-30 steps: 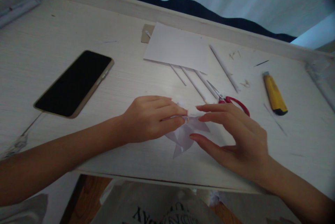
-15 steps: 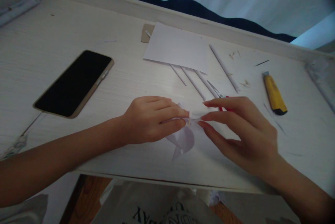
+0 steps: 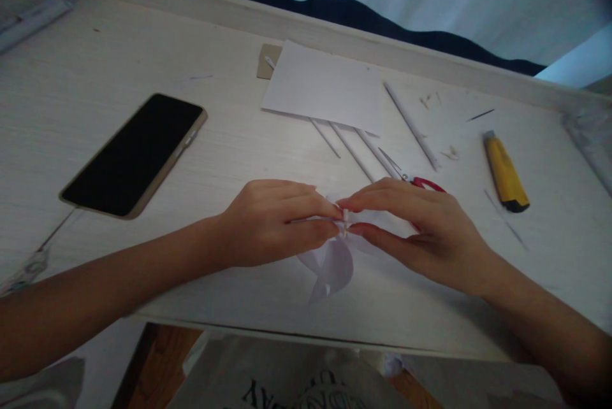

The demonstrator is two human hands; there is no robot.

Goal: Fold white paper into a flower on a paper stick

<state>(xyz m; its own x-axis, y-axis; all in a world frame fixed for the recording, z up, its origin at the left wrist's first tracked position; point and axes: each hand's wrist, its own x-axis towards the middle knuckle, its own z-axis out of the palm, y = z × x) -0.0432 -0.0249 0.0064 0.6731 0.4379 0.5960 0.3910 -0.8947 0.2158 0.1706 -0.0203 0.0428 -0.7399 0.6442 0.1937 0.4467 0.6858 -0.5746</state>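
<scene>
A white paper pinwheel [image 3: 337,267] with curled blades is between my hands, just above the table near its front edge. My left hand [image 3: 282,224] is closed on it, thumb and fingers pinching the paper at its middle. At that middle sits a short pale peg [image 3: 345,216], partly covered by fingertips. From the other side, my right hand [image 3: 421,230] has its thumb and fingertips closed around the peg. Much of the pinwheel is hidden behind the fingers. Red-handled scissors [image 3: 428,185] lie just beyond my right hand, their handles partly covered by it.
A black-screened phone [image 3: 136,154] with a cable lies left. Beyond my hands, a white paper sheet [image 3: 322,84] covers part of several rolled paper sticks [image 3: 351,151]. Another paper stick [image 3: 410,123] and a yellow utility knife [image 3: 505,172] lie right, among small scraps [image 3: 449,153].
My right hand has moved left, and its fingers have closed in from the paper's right edge onto the peg. More of the scissors' red handles shows. My left hand stays nearly still.
</scene>
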